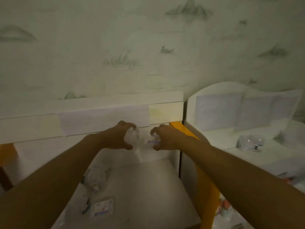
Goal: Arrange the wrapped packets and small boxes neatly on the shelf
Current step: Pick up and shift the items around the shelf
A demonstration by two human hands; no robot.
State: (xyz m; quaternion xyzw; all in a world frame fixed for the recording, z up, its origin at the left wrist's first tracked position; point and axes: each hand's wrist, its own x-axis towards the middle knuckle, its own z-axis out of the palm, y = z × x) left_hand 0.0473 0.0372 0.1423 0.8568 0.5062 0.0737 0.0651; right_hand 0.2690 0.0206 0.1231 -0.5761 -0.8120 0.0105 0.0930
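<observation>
Holding 2 items at shelf (148,179) rear for lining up: left hand (118,138) gripped clear wrapped packet (132,138); right hand (166,139) pinched small box (152,139).

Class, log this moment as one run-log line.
left hand: grips clear packet | right hand: grips small box | place: shelf back | loose packets: front left

Clear wrapped packets (132,137), one held per hand

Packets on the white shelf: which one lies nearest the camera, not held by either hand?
The flat packet with blue print at the shelf's front left. Others lie farther back, and two are in the left hand and right hand.
</observation>
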